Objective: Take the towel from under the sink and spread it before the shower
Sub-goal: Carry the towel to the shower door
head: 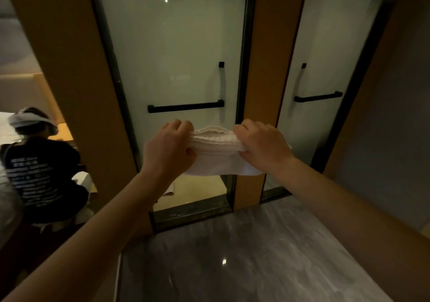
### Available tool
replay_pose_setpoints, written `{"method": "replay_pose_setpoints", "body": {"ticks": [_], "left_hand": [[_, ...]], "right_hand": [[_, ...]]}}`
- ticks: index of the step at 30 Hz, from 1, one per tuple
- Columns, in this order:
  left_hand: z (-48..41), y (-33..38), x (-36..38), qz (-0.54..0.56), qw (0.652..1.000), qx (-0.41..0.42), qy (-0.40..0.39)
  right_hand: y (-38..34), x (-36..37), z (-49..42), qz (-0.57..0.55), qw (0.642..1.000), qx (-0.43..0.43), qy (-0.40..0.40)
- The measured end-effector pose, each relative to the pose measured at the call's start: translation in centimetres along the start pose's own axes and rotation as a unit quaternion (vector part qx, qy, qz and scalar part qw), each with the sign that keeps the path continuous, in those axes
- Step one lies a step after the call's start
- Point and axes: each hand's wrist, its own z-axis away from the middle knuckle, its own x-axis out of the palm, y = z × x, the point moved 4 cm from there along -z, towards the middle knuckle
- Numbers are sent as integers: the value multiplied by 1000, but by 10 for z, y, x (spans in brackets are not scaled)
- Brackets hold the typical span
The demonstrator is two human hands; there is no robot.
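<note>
a folded white cotton towel (pixel 215 149) is held up between the hands, gripped at one end by the left hand (pixel 168 149) and at the other by the right hand (pixel 261 144), before a frosted glass shower door (pixel 172 52).

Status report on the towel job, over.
Left hand and right hand each grip an end of the towel. Towel bunched, held up before the glass door, not yet on the floor. Another person off left, not in the way.
</note>
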Motion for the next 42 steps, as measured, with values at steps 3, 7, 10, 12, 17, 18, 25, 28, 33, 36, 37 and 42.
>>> {"method": "replay_pose_setpoints", "body": {"ticks": [3, 7, 10, 12, 17, 18, 25, 28, 33, 36, 37, 42], "left_hand": [[3, -13, -1, -9, 1000, -13, -4], [3, -22, -2, -31, 999, -42, 3], [3, -20, -1, -34, 998, -47, 12], [2, -18, 1, -36, 998, -50, 17], [1, -11, 7, -60, 996, -68, 16], [1, -10, 10, -61, 995, -73, 13], [1, 2, 28, -79, 991, -104, 3], [0, 7, 36, -94, 989, -114, -1], [-3, 9, 49, -108, 987, -121, -11], [-7, 6, 56, -116, 986, -120, -15], [-9, 3, 59, -118, 986, -119, -14], [-22, -17, 76, -123, 986, -111, -21]], "right_hand": [[-9, 9, -13, -18, 1000, -16, 4], [-15, 17, -26, -24, 999, -43, 11], [-11, 18, -34, -20, 998, -60, 17], [-7, 19, -37, -21, 998, -64, 20], [0, 29, -36, -44, 995, -90, 22], [1, 31, -36, -49, 994, -95, 19], [16, 50, -37, -58, 990, -127, 19], [23, 60, -38, -61, 989, -137, 20], [28, 76, -42, -79, 986, -150, 11], [31, 85, -49, -83, 985, -150, 11], [31, 89, -52, -83, 985, -150, 10], [28, 112, -72, -79, 986, -147, 4]]}}
